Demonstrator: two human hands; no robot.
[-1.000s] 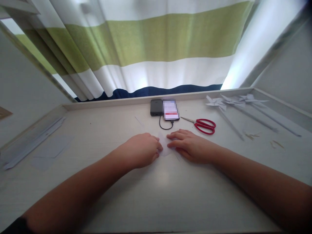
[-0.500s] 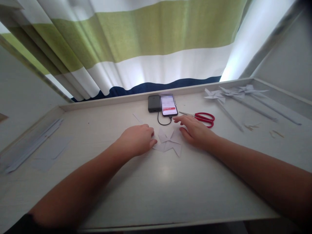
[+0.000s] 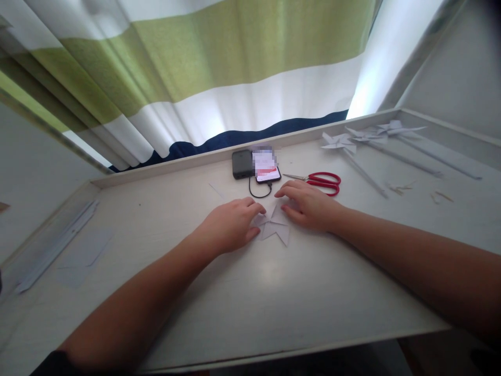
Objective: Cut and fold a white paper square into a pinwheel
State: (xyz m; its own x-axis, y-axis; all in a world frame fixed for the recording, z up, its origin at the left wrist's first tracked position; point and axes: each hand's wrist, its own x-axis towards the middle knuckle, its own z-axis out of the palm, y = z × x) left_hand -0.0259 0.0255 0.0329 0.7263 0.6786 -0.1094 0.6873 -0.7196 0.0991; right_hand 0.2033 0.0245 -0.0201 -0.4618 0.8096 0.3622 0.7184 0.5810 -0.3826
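A white paper pinwheel head lies flat on the white desk, its blades folded toward the middle. My left hand is over its left side; thumb and index finger are apart, with the tips at the left blade, which they partly cover. My right hand rests to the right, fingers spread, thumb tip beside the upper right blade. Just behind that hand lie scissors with red handles, points toward the left.
A phone is cabled to a dark power bank at the back. Several finished paper pinwheels on paper sticks lie at the back right, near small scraps. Paper sheets and long paper strips lie on the left.
My left hand has moved right, onto the pinwheel head's left blade, and its thumb and index finger have spread. My right hand stays almost where it was. The view has tilted slightly.
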